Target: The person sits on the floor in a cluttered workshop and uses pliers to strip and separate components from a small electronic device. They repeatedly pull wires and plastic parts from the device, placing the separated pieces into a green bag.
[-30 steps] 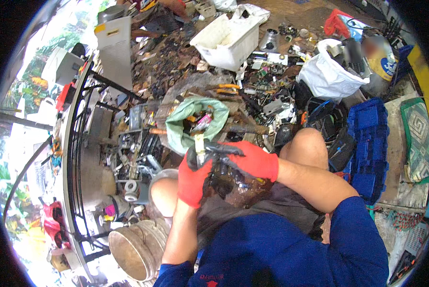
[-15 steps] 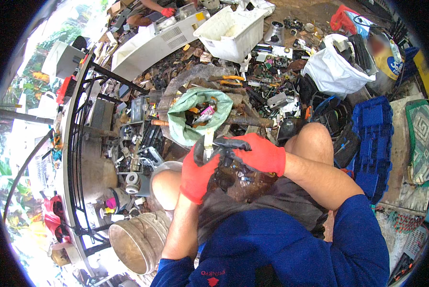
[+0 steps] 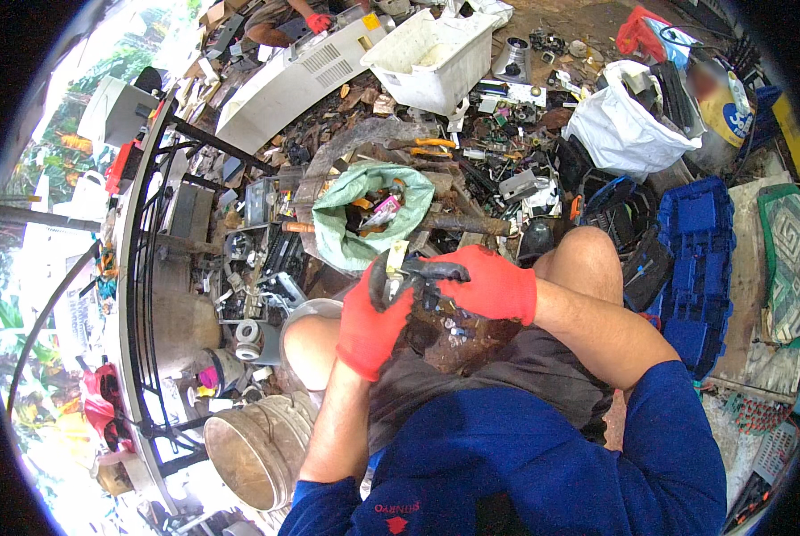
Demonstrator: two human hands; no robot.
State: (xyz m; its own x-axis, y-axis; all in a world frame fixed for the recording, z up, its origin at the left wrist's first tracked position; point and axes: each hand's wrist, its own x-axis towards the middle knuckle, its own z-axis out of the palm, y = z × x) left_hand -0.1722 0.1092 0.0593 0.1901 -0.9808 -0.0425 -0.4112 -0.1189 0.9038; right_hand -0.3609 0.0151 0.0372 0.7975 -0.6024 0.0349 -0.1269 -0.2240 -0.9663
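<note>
Both hands wear red gloves with dark palms and fingers, and meet in front of my lap. My left hand is closed around a small pale, partly shiny flat piece, whose kind I cannot make out. Its upper end sticks out above the thumb. The fingers of my right hand are pinched against the same piece from the right, partly hiding it. Just beyond the hands stands an open green sack with mixed scraps inside, one of them pink. Below the hands, small bits lie on a brown surface between my legs.
Orange-handled pliers lie beyond the sack. Farther off are a white tub, a white casing and a co-worker's red-gloved hand. A white bag and blue case stand right; a bucket and metal rack left.
The pale piece shows more above my left hand, and my right fingers have shifted slightly. At the back, the white casing and the co-worker's hand have moved.
</note>
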